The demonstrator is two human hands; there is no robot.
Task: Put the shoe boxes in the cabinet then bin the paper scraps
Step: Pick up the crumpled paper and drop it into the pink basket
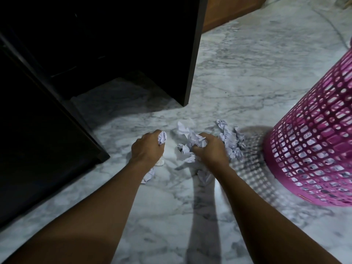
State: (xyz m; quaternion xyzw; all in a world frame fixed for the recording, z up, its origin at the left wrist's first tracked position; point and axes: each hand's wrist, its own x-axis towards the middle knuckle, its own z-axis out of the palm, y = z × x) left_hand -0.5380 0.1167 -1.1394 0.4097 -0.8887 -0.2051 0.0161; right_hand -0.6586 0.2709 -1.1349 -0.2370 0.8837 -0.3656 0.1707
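Crumpled white paper scraps (231, 139) lie in a loose pile on the marble floor in the middle of the view. My left hand (147, 147) grips one crumpled ball (162, 137) at the pile's left side. My right hand (210, 149) grips a bunch of scraps (196, 141) in the middle of the pile. More scraps lie under and beside both wrists, one (148, 176) near my left wrist and one (203, 176) near my right. A pink perforated plastic bin (314, 141) stands just right of the pile. The dark cabinet (95, 44) stands open at the upper left; no shoe boxes show in its dark inside.
The cabinet's open dark door (38, 130) juts out along the left, close to my left arm. A wooden panel (228, 10) stands behind the cabinet at the top. Grey-veined marble floor (247, 73) stretches toward the back right.
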